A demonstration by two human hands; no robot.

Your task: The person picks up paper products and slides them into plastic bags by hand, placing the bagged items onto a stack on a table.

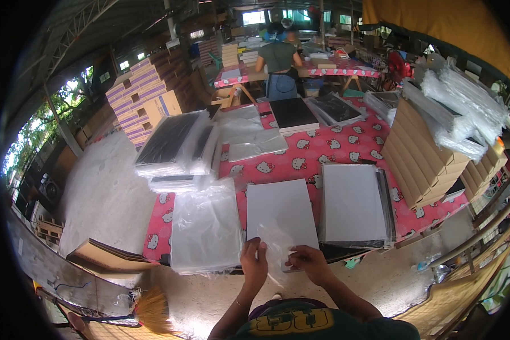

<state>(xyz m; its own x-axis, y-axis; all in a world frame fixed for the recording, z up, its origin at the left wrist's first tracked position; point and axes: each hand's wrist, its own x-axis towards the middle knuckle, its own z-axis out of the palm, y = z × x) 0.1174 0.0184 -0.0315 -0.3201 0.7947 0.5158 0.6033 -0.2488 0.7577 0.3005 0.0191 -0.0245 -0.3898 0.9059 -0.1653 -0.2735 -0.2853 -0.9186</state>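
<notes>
My left hand (pixel 254 262) and my right hand (pixel 310 264) are at the table's near edge, fingers closed on a crumpled piece of clear plastic film (pixel 276 249) stretched between them. Beneath the film lies a white rectangular panel (pixel 280 204), flat on the table. Left of it is a stack of clear plastic bags (pixel 205 226) that hangs a little over the edge. On the right sits a pile of plastic-wrapped panels (pixel 350 198), white on top with dark edges.
Black wrapped panels (pixel 173 139) are piled at the left on a pink patterned tablecloth (pixel 337 147). A black panel stack (pixel 293 113) stands at the back. Leaning cardboard boxes (pixel 422 156) line the right. A broom (pixel 153 311) is lower left. Another person (pixel 279 62) works beyond.
</notes>
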